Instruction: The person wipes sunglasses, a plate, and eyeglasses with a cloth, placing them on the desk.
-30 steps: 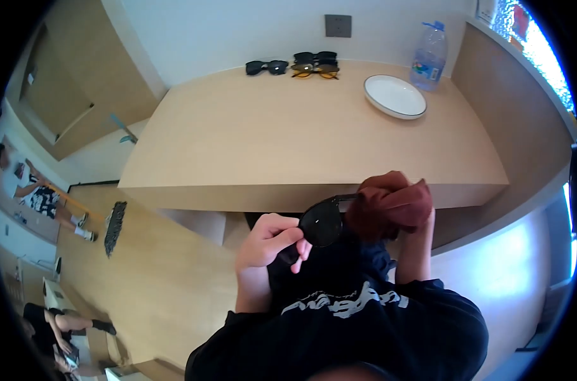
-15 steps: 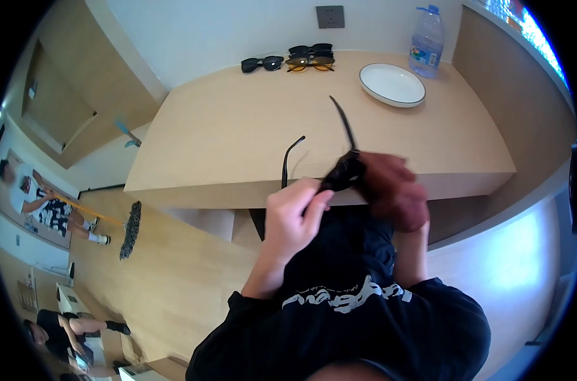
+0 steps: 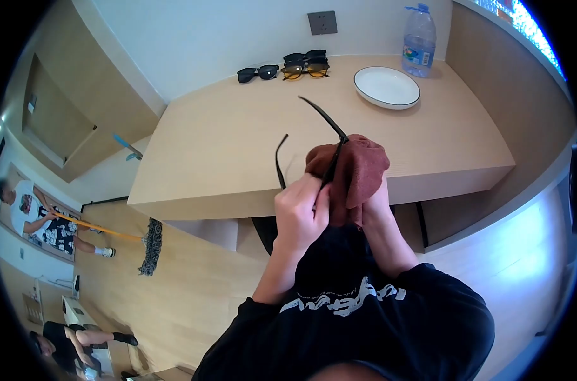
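A pair of black-framed glasses [image 3: 324,117] is held over the desk's front edge, its two temple arms open and pointing away from me. My left hand [image 3: 300,208] is closed on the frame at one side, thumb against the front. A reddish-brown cloth [image 3: 366,166] wraps around the other side of the frame and covers the lens there. My right hand [image 3: 376,198] is under that cloth, closed around it and pressing it to the glasses; its fingers are mostly hidden.
On the wooden desk [image 3: 212,140] lie dark sunglasses [image 3: 258,73], another black pair [image 3: 304,56] and amber-lensed glasses [image 3: 295,71]. A white plate [image 3: 387,87] and a plastic bottle [image 3: 419,41] stand at back right. Leftward, a person holds a mop [image 3: 152,247]; another person [image 3: 66,343] sits.
The cloth, blurred beside the glasses before, now wraps over the front of the frame. Both hands have come closer together, and the glasses have turned. The mop has shifted right.
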Motion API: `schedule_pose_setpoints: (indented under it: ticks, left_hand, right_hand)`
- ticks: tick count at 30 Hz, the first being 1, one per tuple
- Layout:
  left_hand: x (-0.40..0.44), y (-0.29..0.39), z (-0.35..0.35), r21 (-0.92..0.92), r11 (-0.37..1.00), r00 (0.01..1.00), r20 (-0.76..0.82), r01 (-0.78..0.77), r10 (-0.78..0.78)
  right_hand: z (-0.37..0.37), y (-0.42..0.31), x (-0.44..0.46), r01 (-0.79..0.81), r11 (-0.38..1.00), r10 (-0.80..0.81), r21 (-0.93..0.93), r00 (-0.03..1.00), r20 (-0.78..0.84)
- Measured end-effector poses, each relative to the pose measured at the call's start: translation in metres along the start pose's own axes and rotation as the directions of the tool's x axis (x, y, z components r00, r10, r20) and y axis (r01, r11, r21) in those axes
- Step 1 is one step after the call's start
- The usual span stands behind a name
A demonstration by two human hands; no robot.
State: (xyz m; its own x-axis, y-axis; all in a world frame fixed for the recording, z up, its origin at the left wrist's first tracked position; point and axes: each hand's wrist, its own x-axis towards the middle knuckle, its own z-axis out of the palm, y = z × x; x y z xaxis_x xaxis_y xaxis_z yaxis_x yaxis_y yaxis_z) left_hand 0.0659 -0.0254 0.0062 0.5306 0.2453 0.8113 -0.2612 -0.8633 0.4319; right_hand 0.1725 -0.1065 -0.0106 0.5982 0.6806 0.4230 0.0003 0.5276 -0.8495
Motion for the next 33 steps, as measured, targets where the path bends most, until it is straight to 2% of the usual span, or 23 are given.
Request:
schedule_pose_setpoints:
  ticks: [2,3,4,6,7,8,10,11,12,13,14,15,16,18,19,20,21,22,23,24,26,32,33]
  left_hand:
    - [0.004,-0.005,0.001,0.016,1.000,0.998,-0.057,0.000,0.001]
    - [0.006,-0.008,0.001,0.041,0.999,0.996,-0.091,0.011,-0.008]
    - [0.006,-0.009,0.001,0.066,0.998,0.992,-0.125,0.018,-0.009]
    - [0.011,-0.006,0.000,0.069,0.998,0.993,-0.115,-0.006,0.014]
    - [0.010,-0.007,0.000,0.058,0.998,0.996,-0.092,-0.007,0.012]
    - [0.007,-0.006,0.000,0.046,0.999,0.998,-0.060,0.003,0.000]
    - [0.003,-0.006,-0.002,0.015,0.999,0.998,-0.040,0.040,-0.040]
    - [0.001,-0.006,-0.002,-0.011,0.997,0.997,-0.032,0.071,-0.071]
    - [0.000,-0.006,-0.003,-0.011,0.997,0.997,-0.040,0.071,-0.071]
    - [-0.002,-0.009,-0.003,-0.135,0.978,0.984,-0.051,0.160,-0.168]
    - [-0.005,-0.014,-0.005,-0.254,0.936,0.963,-0.052,0.243,-0.264]
    - [-0.010,-0.022,-0.002,-0.440,0.870,0.943,-0.132,0.221,-0.306]
    - [-0.011,-0.024,-0.006,-0.429,0.875,0.940,-0.143,0.223,-0.310]
    - [-0.013,-0.024,-0.011,-0.673,0.675,0.841,-0.145,0.302,-0.521]
    - [-0.009,-0.020,-0.009,-0.719,0.632,0.827,-0.145,0.289,-0.543]
    - [-0.007,-0.015,-0.004,-0.720,0.629,0.825,-0.142,0.294,-0.547]
    - [-0.003,-0.011,0.001,-0.798,0.528,0.805,-0.096,0.290,-0.586]
    - [0.000,-0.007,0.004,-0.863,0.420,0.788,-0.045,0.279,-0.615]
    - [-0.002,-0.001,0.001,-0.800,0.488,0.779,-0.041,0.350,-0.626]
    - [-0.005,0.001,0.001,-0.802,0.489,0.785,-0.040,0.344,-0.618]
    - [-0.007,0.009,0.001,-0.793,0.549,0.813,-0.123,0.264,-0.568]
    - [-0.021,0.013,0.005,-0.891,0.407,0.850,-0.049,0.200,-0.524]
    - [-0.024,0.008,0.005,-0.922,0.336,0.839,-0.025,0.191,-0.543]
  right_hand:
    - [0.034,-0.032,-0.002,0.088,0.993,-0.108,-0.082,0.953,-0.285]
    - [0.024,-0.035,-0.005,-0.083,0.922,0.033,-0.379,0.990,-0.138]
    - [0.025,-0.032,-0.005,-0.089,0.921,0.039,-0.379,0.990,-0.139]
    - [0.025,-0.026,0.005,0.080,0.979,-0.112,-0.186,0.979,-0.170]
    - [0.019,-0.027,0.010,0.073,0.948,-0.126,-0.311,0.980,-0.151]
    - [0.016,-0.028,0.014,0.068,0.948,-0.122,-0.310,0.980,-0.157]
    - [0.014,-0.033,0.016,-0.038,0.997,0.020,-0.070,0.968,-0.249]
    - [0.016,-0.025,0.014,0.100,0.994,-0.109,-0.047,0.957,-0.270]
    - [0.015,-0.025,0.014,0.100,0.994,-0.110,-0.050,0.958,-0.263]
    - [0.013,-0.025,0.015,0.211,0.886,-0.309,-0.414,0.932,-0.187]
    - [0.012,-0.023,0.015,0.299,0.641,-0.463,-0.706,0.885,-0.045]
    - [0.007,-0.014,0.012,0.203,0.904,-0.318,-0.377,0.909,-0.271]
    - [0.008,-0.013,0.009,0.105,0.994,-0.081,0.036,0.907,-0.414]
    - [0.006,-0.023,0.001,-0.039,0.989,0.083,0.140,0.943,-0.323]
    - [0.011,-0.020,-0.001,0.006,0.975,-0.051,-0.222,0.979,-0.200]
    - [0.018,-0.019,-0.001,0.098,0.832,-0.138,-0.547,0.990,-0.034]
    - [0.018,-0.030,-0.006,0.359,0.633,-0.218,-0.686,0.933,0.288]
    - [0.031,-0.017,-0.009,0.513,0.353,-0.410,-0.782,0.836,0.364]
    - [0.038,-0.011,-0.017,0.331,0.699,-0.297,-0.633,0.941,0.164]
    - [0.041,-0.007,-0.021,0.105,0.925,-0.107,-0.365,0.994,0.014]
    - [0.034,-0.001,-0.022,0.115,0.934,-0.106,-0.338,0.993,0.046]
    - [0.042,0.000,-0.031,0.064,0.955,-0.076,-0.289,0.997,-0.029]
    - [0.042,0.001,-0.030,0.062,0.950,-0.070,-0.306,0.997,-0.017]
